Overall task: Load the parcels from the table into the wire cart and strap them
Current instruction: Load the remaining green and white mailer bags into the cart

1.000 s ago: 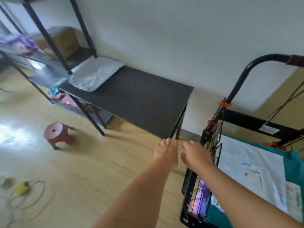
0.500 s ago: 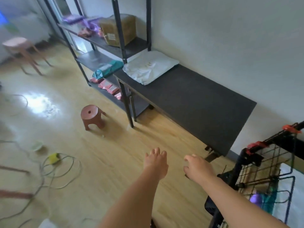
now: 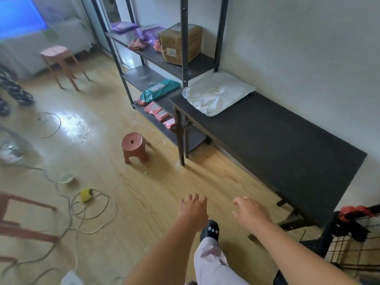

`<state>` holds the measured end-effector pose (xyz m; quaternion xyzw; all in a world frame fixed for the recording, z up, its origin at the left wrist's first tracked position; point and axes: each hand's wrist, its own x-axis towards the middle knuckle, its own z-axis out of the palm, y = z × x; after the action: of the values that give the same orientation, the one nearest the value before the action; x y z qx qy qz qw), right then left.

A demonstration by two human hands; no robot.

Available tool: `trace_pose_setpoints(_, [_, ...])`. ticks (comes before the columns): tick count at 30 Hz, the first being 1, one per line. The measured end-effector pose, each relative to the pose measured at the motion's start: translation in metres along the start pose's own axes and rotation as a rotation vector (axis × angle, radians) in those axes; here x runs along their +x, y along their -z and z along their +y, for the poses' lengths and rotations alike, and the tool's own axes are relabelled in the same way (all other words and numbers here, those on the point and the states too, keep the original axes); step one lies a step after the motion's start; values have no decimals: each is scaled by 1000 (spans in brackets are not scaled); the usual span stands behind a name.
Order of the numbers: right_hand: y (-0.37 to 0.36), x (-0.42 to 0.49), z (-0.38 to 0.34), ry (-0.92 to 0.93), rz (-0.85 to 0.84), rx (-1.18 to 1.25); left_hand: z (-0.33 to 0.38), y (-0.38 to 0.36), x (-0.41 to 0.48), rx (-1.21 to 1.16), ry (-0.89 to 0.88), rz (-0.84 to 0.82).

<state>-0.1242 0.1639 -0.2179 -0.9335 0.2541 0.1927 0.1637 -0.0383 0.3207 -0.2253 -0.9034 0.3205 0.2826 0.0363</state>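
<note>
The left hand (image 3: 192, 210) and right hand (image 3: 248, 214) are bare, as are both forearms down to the lower frame edge. One trouser leg (image 3: 209, 262) is visible: pale lilac fabric, loose cut. The shoe (image 3: 210, 230) is black and round-toed, with small coloured charms on top.

Soft, even daylight fills the room, strongest toward the upper left of the frame, where a blue patch (image 3: 20, 15) is blown out and shows no detail. A white glare spot lies on the glossy floor (image 3: 72, 126) at centre left. The stool (image 3: 133, 148) and the table (image 3: 287, 151) cast soft-edged shadows toward the right and the bottom of the frame. The left edge is smeared, and the cables (image 3: 88, 210) there look soft. Wide-angle distortion makes the shelf posts (image 3: 184, 38) lean. The white parcel (image 3: 216, 93) is fairly sharp, with a dull sheen.
</note>
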Motion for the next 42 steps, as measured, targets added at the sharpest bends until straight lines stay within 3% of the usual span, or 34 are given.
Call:
trace_pose_setpoints(7, [24,69,-25,23,-10,1,-39,35,48,8,78,5])
trace_pose_setpoints(21, [114,232,-25,17,-26,49,-55,145,191,18,72,71])
trace_pose_setpoints(28, [139,282,-18,-63,-72,197,-56,171,230,19,59,103])
trace_pose_setpoints(32, [151,305,-20,-139,-78,421,-55,190,255,-26,56,200])
trace_pose_setpoints(42, [182,360,-18,-333,11,644,-56,237,339,-32,-69,308])
